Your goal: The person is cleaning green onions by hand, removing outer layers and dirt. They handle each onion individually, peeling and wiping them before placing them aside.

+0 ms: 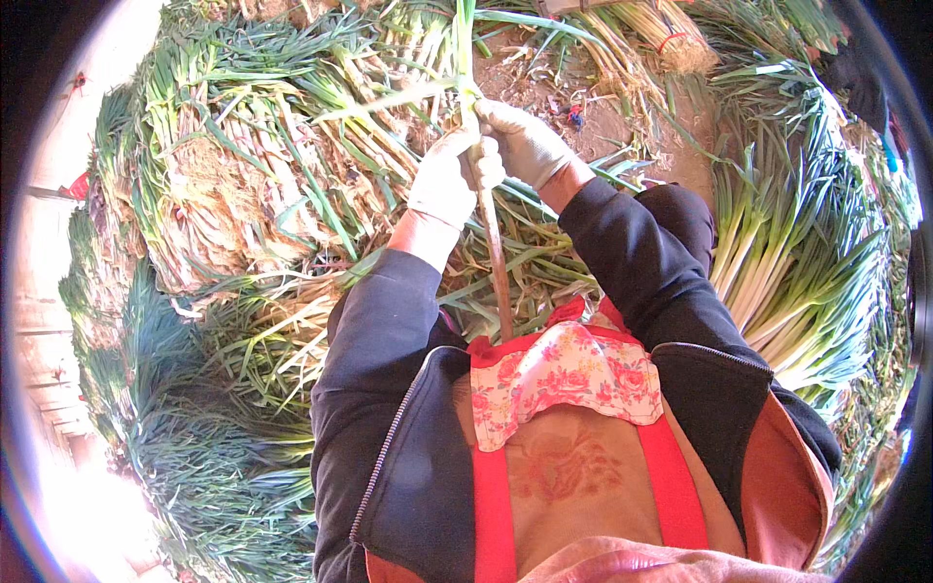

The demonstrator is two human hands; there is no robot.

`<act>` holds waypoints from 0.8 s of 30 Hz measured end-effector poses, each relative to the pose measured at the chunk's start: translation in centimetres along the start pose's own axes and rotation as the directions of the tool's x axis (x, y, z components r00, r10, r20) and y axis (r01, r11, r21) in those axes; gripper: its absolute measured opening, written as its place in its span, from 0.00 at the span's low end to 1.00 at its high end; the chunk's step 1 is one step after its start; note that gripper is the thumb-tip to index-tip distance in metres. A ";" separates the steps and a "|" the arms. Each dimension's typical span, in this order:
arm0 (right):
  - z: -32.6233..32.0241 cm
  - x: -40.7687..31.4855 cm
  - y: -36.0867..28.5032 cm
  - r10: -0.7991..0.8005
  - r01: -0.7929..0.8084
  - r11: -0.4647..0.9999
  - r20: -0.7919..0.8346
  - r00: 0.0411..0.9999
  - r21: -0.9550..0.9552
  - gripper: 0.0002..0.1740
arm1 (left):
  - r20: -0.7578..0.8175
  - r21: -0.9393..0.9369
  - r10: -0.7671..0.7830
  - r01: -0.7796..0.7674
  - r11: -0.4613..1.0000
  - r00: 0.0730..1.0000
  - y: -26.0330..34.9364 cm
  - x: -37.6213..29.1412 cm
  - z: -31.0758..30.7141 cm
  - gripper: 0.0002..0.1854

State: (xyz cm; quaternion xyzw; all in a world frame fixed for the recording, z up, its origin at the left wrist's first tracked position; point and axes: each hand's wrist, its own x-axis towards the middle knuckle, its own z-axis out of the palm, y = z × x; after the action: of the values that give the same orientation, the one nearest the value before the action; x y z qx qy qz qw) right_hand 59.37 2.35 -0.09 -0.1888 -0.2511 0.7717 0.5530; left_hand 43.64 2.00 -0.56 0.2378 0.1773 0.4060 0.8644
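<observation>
In my left hand (pixel 452 175), which wears a pale work glove, is the stem of a long green onion (pixel 493 240). Its fingers wrap the stalk, whose lower end points down towards my floral apron (pixel 561 372). My right hand (pixel 528 138), gloved too, touches the same stalk just above and to the right, thumb and fingers pinched near where the green leaves begin. The leaves rise past the top edge of the view, and one pale leaf hangs out to the left. Loose leaves and peelings lie beneath both hands.
Tied bundles with roots facing out (pixel 219 197) are stacked at the left. White-stemmed green onions (pixel 758 270) lie in a large pile at the right. Bare soil with scraps (pixel 598 124) shows ahead, and another root-ended bundle (pixel 681 47) lies beyond. Leafy heaps (pixel 219 466) fill the lower left.
</observation>
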 end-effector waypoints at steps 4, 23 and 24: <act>0.3 -0.5 0.0 -0.116 0.016 0.878 -0.180 0.977 -0.478 0.10 | -0.217 0.169 0.096 -0.059 0.984 0.971 -0.8 0.1 0.4 0.10; -12.5 -1.3 -4.4 -0.180 0.149 0.982 -0.331 0.926 -0.115 0.11 | -0.161 0.267 0.460 -0.410 0.872 0.873 8.4 -4.1 1.8 0.07; -14.6 -1.4 -3.6 -0.127 0.051 0.973 -0.343 0.931 -0.224 0.10 | -0.259 0.300 0.524 -0.448 0.842 0.811 10.0 -5.2 1.7 0.09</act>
State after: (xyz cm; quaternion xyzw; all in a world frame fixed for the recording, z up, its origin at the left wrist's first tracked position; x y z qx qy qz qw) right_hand 70.87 4.54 -9.68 -0.3711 -0.2360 0.6677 0.6006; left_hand 35.10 3.03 7.00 0.3001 0.2973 0.6259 0.6556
